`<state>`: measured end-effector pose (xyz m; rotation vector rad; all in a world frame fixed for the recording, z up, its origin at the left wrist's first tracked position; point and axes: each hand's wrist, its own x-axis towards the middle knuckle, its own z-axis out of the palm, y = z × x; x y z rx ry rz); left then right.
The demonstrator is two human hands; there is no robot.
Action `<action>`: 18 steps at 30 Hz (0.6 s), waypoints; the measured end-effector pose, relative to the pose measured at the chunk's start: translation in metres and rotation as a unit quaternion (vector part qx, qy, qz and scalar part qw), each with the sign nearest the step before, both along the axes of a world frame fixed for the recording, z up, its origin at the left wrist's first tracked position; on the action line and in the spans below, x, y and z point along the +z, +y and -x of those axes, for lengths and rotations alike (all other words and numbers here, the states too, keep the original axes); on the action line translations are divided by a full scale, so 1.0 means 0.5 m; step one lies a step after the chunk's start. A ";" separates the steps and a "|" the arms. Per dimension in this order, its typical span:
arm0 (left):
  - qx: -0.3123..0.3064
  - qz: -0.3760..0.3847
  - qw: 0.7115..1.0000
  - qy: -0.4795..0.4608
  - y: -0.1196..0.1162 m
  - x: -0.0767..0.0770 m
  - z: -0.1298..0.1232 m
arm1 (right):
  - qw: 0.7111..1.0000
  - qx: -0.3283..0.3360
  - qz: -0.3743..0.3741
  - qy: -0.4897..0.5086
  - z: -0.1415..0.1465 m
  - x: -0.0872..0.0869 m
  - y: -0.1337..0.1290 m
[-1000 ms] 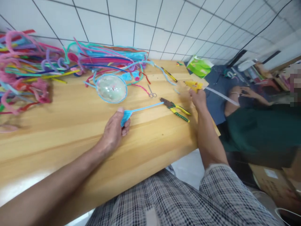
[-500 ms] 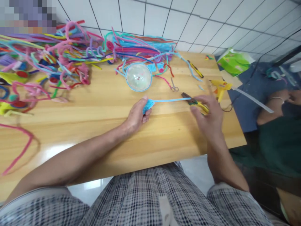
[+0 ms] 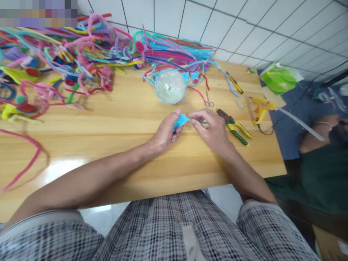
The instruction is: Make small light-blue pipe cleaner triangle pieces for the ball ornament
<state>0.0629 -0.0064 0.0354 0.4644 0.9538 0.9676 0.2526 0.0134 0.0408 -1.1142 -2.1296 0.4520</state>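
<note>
My left hand (image 3: 165,133) is closed around a bundle of bent blue pipe cleaners (image 3: 179,121), above the middle of the wooden table. A single blue stem runs out of the bundle's right end. My right hand (image 3: 210,129) pinches that stem close to the bundle, between thumb and forefinger; part of the stem shows behind the fingers. Just right of my right hand, pliers (image 3: 234,127) with yellow and green handles lie on the table, touched by neither hand. Beyond my hands stands a clear dome (image 3: 170,87) with a blue rim.
Small scissors (image 3: 208,101), a yellow-black utility knife (image 3: 234,82) and a yellow glue gun (image 3: 261,108) lie at the right. Colourful pipe cleaners (image 3: 95,47) heap along the back and left. Past the table's right edge sits another person (image 3: 323,170) in dark green.
My right hand has left the pliers on the table and moved left to pinch the blue stem beside the bundle. My left hand keeps its hold. The view has shifted slightly.
</note>
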 end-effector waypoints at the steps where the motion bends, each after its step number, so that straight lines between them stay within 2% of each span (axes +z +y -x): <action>1: -0.002 0.013 1.000 -0.003 0.001 0.004 0.000 | 1.000 -0.003 0.014 0.008 0.001 -0.003 -0.001; 6: -0.008 0.044 0.999 -0.017 0.005 0.014 0.001 | 0.998 -0.007 0.052 0.035 0.004 -0.011 -0.002; 18: -0.021 0.046 0.999 -0.004 0.004 0.017 0.003 | 0.998 -0.011 0.049 0.046 -0.001 -0.001 -0.004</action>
